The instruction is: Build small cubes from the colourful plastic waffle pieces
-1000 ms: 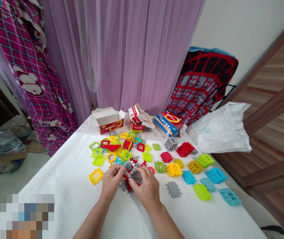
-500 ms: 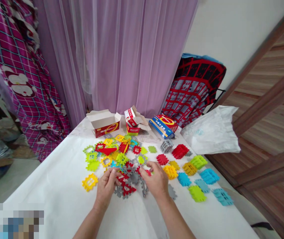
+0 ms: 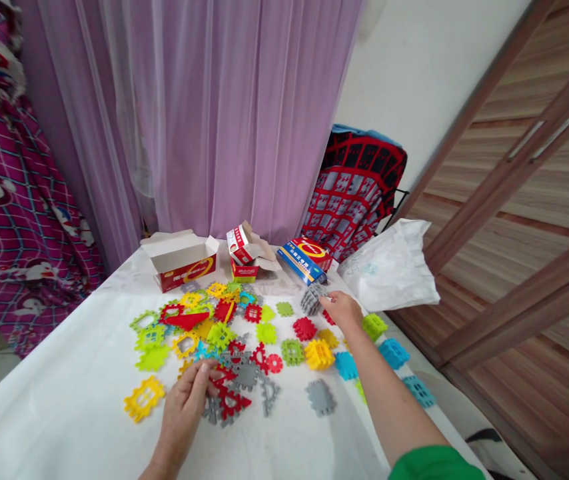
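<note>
My right hand reaches to the back right of the pile, its fingers closed at the edge of a stack of grey interlocking building pieces. Just how many of the pieces it grips I cannot tell. My left hand hovers at the pile's front, thumb and fingers pressed together beside red notched pieces; what they hold, if anything, is hidden. A grey square piece lies alone between the arms. To its upper left are a light-green window piece and a small red disc.
Sorted stacks, yellow and blue among them, line the right side, partly behind my forearm. An open red carton, smaller boxes and a blue box stand behind. A white bag sits at the right edge.
My right hand has gone from the middle of the pile to the grey stack at the back right. My left hand stays by the red pieces. The view has turned right.
</note>
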`<control>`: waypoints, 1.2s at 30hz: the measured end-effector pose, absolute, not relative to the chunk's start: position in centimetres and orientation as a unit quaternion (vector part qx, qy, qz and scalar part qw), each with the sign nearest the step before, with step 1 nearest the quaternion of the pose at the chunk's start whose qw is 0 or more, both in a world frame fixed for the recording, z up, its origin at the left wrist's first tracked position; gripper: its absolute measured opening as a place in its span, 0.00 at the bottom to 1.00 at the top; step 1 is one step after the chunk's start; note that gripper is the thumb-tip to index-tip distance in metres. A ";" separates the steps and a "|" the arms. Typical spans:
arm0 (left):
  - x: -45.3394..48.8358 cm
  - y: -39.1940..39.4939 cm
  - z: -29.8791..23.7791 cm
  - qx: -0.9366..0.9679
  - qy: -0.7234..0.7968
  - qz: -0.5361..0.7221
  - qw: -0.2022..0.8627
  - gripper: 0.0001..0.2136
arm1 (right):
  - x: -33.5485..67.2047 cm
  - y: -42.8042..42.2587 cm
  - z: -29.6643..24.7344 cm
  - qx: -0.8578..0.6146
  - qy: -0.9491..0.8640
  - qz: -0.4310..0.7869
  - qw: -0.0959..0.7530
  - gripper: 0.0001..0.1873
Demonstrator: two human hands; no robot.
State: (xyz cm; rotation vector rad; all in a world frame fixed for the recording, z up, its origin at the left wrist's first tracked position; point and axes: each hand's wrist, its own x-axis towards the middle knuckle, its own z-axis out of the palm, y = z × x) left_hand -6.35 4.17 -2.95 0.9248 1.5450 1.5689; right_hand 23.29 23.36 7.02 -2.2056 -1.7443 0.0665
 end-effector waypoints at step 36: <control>-6.6 4.1 -3.1 0.371 0.601 0.599 0.376 0.30 | 22.9 23.8 6.3 -0.782 -0.607 0.012 0.138 0.22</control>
